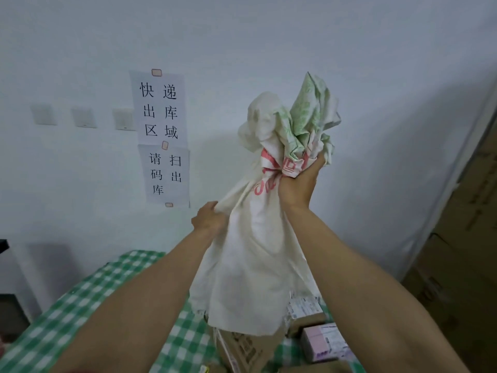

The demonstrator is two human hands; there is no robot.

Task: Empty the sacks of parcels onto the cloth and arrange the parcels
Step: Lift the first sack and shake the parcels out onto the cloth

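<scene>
Now: I logged the sack (252, 251) held up in the air, hanging mouth-down. Right hand (297, 184) was at the top of the sack, its grip clenched round the bunched fabric, with red print and a green-printed crumple sticking up above the fist. Left hand (209, 219) was on the sack's left side, lower than the right, its grip pinching a fold of the white weave.

Below the sack and off to its left lay the green-checked cloth (80, 305). Directly under the sack's mouth sat a brown carton (242, 348); I could not tell whether the frayed hem touched it. Just right of the mouth were a pink box (324, 343) and, beyond it, a labelled parcel (304, 306).

Behind the sack to its left, two paper signs (161, 111) were taped on the wall. Right of the sack stood a stack of cardboard boxes (457, 251).
</scene>
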